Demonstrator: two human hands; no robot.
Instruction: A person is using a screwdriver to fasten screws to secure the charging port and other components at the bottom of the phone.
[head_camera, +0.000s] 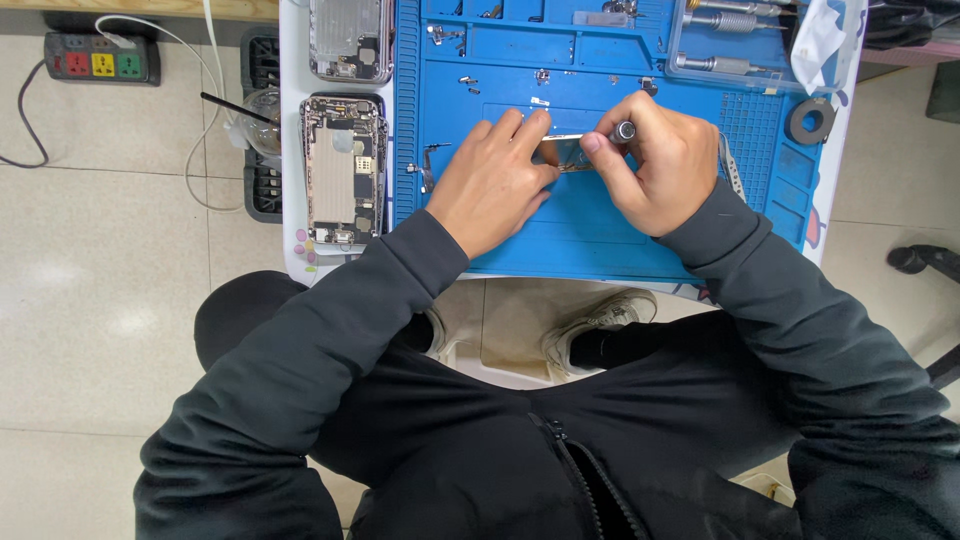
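My left hand (495, 178) rests on the blue work mat (600, 235), its fingertips pressing down a small metal phone part (563, 157) that is mostly hidden under both hands. A small silver-capped screwdriver (610, 133) is gripped in my right hand (655, 165), lying nearly level with its tip pointing left toward the part. The two hands touch over the part at the mat's centre.
An opened phone body (343, 170) lies on the white table left of the mat, another (350, 38) above it. Small screws and brackets (440, 35) sit in the mat's top trays. A clear tool box (735, 40), tape roll (810, 120) and floor power strip (100, 60) are nearby.
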